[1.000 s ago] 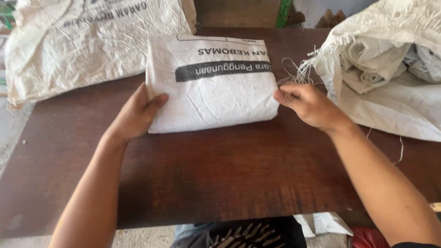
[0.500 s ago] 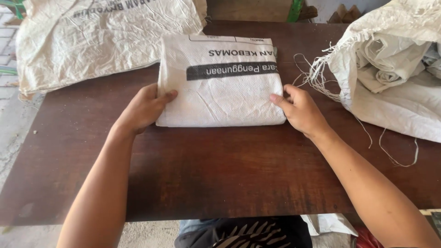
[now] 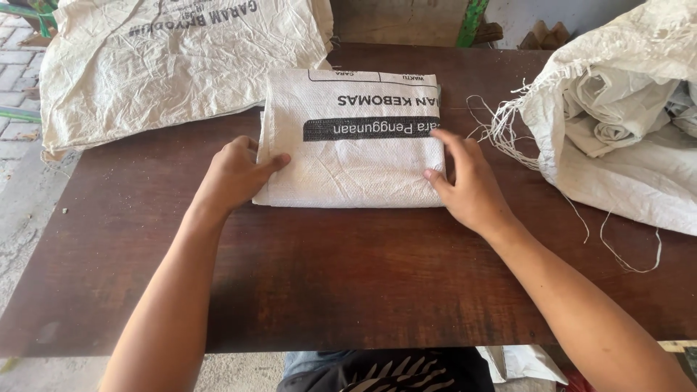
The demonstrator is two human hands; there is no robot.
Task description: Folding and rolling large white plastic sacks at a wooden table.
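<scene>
Lying between both hands (image 3: 236, 174) (image 3: 468, 181), touching them: folded sack (image 3: 356, 160).

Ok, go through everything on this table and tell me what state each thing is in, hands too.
Folded sack: folded into a flat rectangle, lying on the table.
Left hand: open, pressing the sack's left edge.
Right hand: open, fingers flat against the sack's right edge.
Flat sack: unfolded, crumpled, hanging over the table's far left edge.
Frayed sack: open-mouthed, stuffed with rolled sacks, loose threads trailing.
Table: dark wood, scuffed.

Crumpled white sack (image 3: 181, 65), frayed sack pile (image 3: 624, 123), perhaps green post (image 3: 470, 22).
</scene>
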